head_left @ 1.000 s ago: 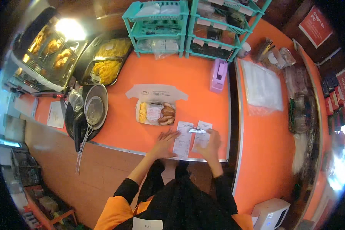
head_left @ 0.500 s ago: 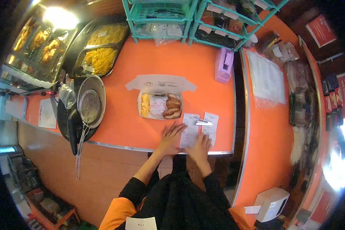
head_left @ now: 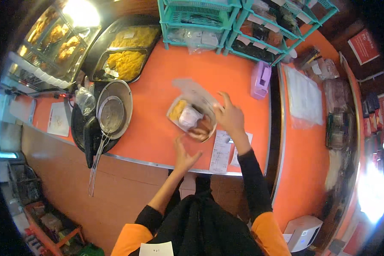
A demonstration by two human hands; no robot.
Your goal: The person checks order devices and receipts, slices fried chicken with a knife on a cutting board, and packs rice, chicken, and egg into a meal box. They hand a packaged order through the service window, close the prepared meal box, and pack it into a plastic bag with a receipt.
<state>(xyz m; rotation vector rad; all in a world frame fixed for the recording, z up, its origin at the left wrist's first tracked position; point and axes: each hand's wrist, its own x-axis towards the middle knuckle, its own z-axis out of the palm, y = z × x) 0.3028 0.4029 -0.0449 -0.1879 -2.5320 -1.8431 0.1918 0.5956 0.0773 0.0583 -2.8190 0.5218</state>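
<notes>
A paper food box (head_left: 206, 99) stands with its lid folded back on the orange counter, turned askew and smeared by motion. Inside are yellow food (head_left: 177, 109), a white wrapped bundle (head_left: 190, 117) and browned meat pieces (head_left: 202, 128). My right hand (head_left: 230, 117) is at the lid's right side, fingers apart; whether it touches the lid I cannot tell. Just below the box's near edge, my left hand (head_left: 184, 156) is open and holds nothing. A printed receipt (head_left: 220, 154) lies right of it. Beneath my right wrist, a second slip (head_left: 235, 159) and the small stapler are partly hidden.
A pan with sieves (head_left: 115, 87) stands left on a black round piece. Behind it are trays of yellow food (head_left: 126, 64) and a lit glass case (head_left: 57, 45). Teal racks (head_left: 196, 19) and a purple tape dispenser (head_left: 260, 81) stand at the back. Plastic bags (head_left: 304, 96) lie right.
Both hands have left the receipts: the right has gone up to the box lid, the left slightly left. The box has turned clockwise. The view has shifted somewhat.
</notes>
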